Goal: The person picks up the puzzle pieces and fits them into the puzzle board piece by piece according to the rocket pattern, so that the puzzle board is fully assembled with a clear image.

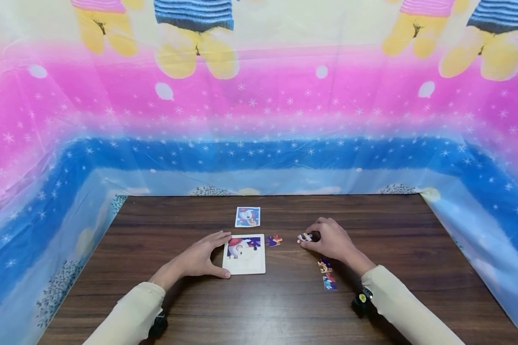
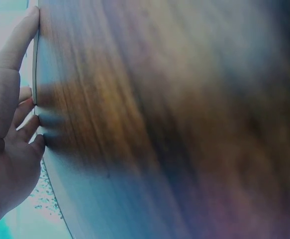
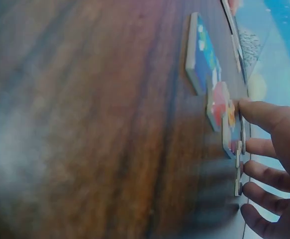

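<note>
A square white-framed puzzle board lies on the table, its upper part filled with a picture of a white character in a red hat. My left hand holds the board at its left side, thumb at the near corner and fingertips at the far corner. To the right, my right hand has thumb and fingers around a white and dark puzzle piece low over the table. In the right wrist view, the right hand curls beside several pieces. Between board and right hand lies a purple and orange piece.
A small picture card lies beyond the board. Near the right wrist are an orange and purple piece and a blue and red piece. A printed cloth backdrop hangs behind the brown wooden table.
</note>
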{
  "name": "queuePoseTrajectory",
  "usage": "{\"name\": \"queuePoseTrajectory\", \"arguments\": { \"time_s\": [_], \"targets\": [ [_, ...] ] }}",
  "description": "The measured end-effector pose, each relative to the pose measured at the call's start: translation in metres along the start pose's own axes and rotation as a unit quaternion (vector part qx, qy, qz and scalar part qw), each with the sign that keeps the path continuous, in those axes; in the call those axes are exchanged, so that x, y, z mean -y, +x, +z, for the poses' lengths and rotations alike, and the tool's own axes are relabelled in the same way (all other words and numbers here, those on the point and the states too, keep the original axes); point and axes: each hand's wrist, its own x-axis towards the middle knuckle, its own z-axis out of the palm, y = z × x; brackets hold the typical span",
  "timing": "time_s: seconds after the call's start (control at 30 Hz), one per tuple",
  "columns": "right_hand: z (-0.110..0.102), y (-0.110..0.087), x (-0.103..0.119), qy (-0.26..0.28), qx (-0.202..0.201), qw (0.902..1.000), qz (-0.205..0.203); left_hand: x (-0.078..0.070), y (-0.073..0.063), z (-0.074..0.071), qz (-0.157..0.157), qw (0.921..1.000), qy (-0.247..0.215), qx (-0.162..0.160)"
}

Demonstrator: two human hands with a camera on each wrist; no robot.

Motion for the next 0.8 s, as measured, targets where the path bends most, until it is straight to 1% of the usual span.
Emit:
{"name": "queuePoseTrajectory", "arguments": {
  "time_s": [0.17,0.23,0.33,0.53,0.8],
  "targets": [
    [0.0015,0.0037,0.0008,-0.006,0.016,0.9989,-0.043,-0.001,-0.0004,-0.0012,0.0,1.0,0.002,0.0],
    [0.0014,0.0032,0.0001,-0.001,0.02,0.9983,-0.054,-0.0011,-0.0005,-0.0013,0.001,1.0,0.003,0.0],
    [0.0013,0.0017,-0.0025,0.006,0.015,0.9983,-0.056,-0.0013,-0.0006,-0.0013,0.003,1.0,0.004,-0.001],
    [-0.0015,0.0008,-0.0048,0.01,0.004,0.9992,-0.04,-0.0011,-0.0007,-0.0015,0.003,1.0,0.001,-0.002],
    [-0.0034,0.0028,-0.0072,0.004,0.012,0.9985,-0.053,-0.0008,-0.0005,-0.0007,0.001,1.0,0.003,0.001]
  ]
}}
